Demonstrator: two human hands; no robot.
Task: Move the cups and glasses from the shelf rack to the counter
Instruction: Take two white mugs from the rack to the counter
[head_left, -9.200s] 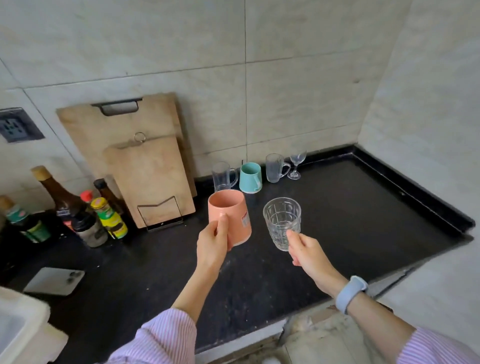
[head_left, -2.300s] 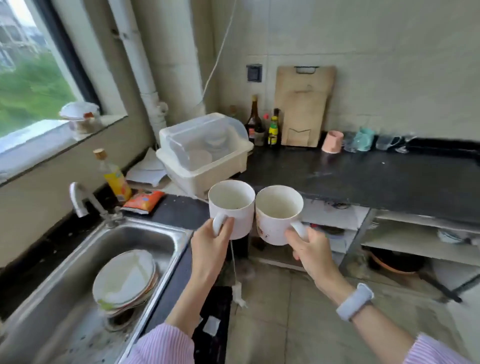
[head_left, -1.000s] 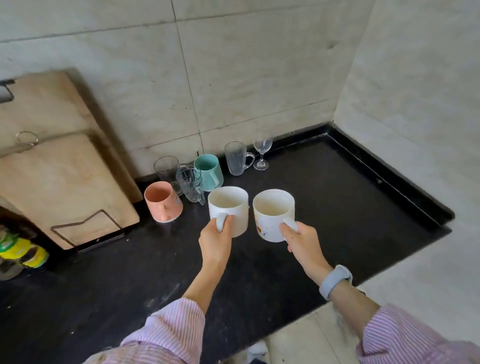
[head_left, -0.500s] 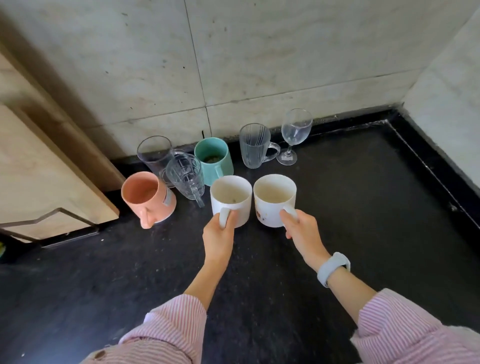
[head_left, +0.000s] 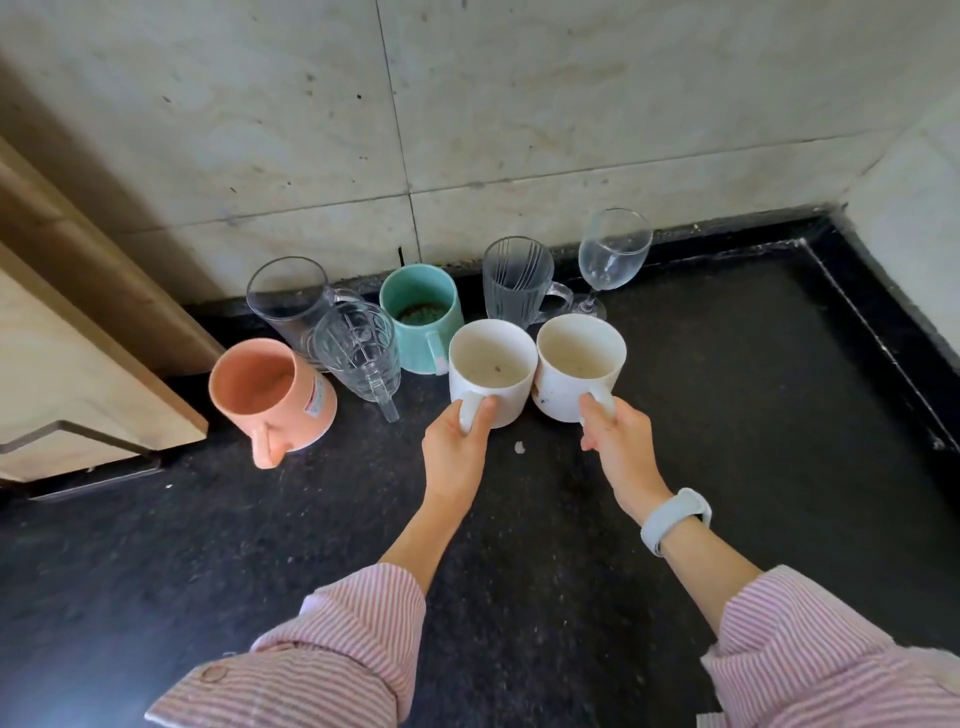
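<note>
Two white mugs stand side by side, touching, on the black counter (head_left: 727, 467). My left hand (head_left: 454, 452) grips the handle of the left white mug (head_left: 493, 366). My right hand (head_left: 621, 441) holds the handle of the right white mug (head_left: 579, 364). Behind them by the wall are a teal mug (head_left: 421, 312), a ribbed glass mug (head_left: 517, 280), a wine glass (head_left: 613, 254), a plain clear glass (head_left: 288, 301) and a patterned glass mug (head_left: 358, 353). A pink cup (head_left: 270, 395) stands at the left.
Wooden cutting boards (head_left: 78, 332) lean against the tiled wall at the left. The counter's raised black rim (head_left: 883, 291) runs along the right corner. A small white speck (head_left: 519, 447) lies between my hands.
I carried the two white mugs from the sink side to the counter corner and lowered them. They now sit just in front of the teal mug and the ribbed glass mug.
</note>
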